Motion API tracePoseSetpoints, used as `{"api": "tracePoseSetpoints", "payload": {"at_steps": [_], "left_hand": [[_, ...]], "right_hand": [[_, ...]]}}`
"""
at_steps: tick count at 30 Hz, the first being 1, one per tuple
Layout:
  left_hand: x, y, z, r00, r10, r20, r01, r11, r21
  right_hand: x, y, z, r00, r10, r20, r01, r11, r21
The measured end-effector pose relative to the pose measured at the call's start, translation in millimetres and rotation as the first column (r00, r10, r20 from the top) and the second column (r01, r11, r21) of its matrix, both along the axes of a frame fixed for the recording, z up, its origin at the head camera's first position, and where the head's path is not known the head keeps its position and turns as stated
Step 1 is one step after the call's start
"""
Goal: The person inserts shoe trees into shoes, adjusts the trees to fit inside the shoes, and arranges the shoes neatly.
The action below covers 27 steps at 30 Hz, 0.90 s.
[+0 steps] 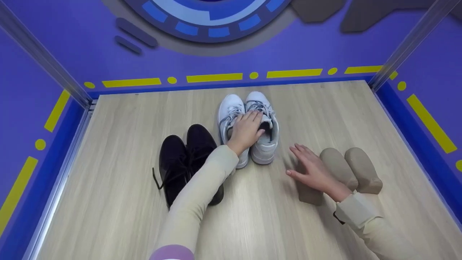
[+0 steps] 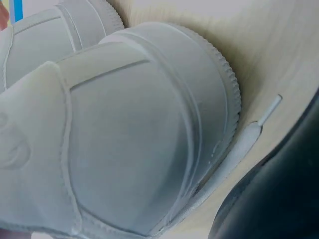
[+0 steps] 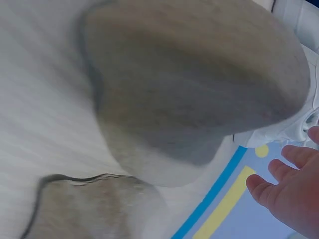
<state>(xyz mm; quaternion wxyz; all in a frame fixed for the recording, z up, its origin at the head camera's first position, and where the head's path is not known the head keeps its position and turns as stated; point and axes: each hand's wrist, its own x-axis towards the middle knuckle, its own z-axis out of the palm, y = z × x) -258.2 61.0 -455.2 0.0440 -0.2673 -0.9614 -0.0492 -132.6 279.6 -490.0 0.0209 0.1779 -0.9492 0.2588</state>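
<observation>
My left hand (image 1: pixel 247 130) lies over a pair of white lace-up sneakers (image 1: pixel 265 148), fingers stretched across the laces and tongue. Up close in the left wrist view, a white sneaker (image 2: pixel 124 134) fills most of the picture. The right hand (image 1: pixel 312 169) has its fingers spread above a taupe rounded block shaped like the front of a foot (image 1: pixel 310 193); whether it touches the block cannot be told. Two similar blocks (image 1: pixel 362 169) stand side by side to its right. In the right wrist view a block (image 3: pixel 194 84) appears large and blurred beside the fingers.
A pair of black lace-up shoes (image 1: pixel 173 155) sits left of the sneakers, partly beneath the left sleeve (image 1: pixel 195 195). Everything stands on a pale wood-grain board (image 1: pixel 252 216). Purple panels with yellow dashes (image 1: pixel 213 77) enclose the back and both sides.
</observation>
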Motion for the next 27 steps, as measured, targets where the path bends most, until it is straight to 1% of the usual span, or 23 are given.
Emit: {"api": "tracePoseSetpoints", "payload": {"at_steps": [3,8,18,21,25,27], "left_hand": [[-0.9,0.9,-1.4,1.0,0.006,-0.024,-0.007,1.0,-0.008],[-1.5,1.3,-2.3,0.998,0.01,-0.057,-0.011,1.0,-0.007],[-2.0,1.2,-4.0,0.997,0.016,-0.078,-0.013,0.999,0.039],[-2.3,1.4,-5.2,0.996,0.02,-0.09,-0.015,0.998,0.057],[-3.0,2.0,-6.7,0.993,0.023,-0.114,-0.014,0.996,0.083],[-3.6,2.3,-7.4,0.992,0.027,-0.124,-0.015,0.996,0.093]], "right_hand": [[5.2,1.9,-3.0,1.0,-0.006,0.02,0.006,1.0,0.002],[12.5,3.7,-7.4,1.0,-0.018,0.024,0.018,1.0,0.014],[26.6,8.4,-15.4,0.998,-0.036,0.052,0.036,0.999,-0.009],[30.2,10.9,-19.4,0.999,-0.032,0.029,0.032,0.999,-0.011],[34.6,14.1,-24.5,0.999,-0.022,-0.024,0.021,1.0,-0.01],[36.9,15.7,-26.5,0.999,-0.02,-0.029,0.019,1.0,-0.016]]}}
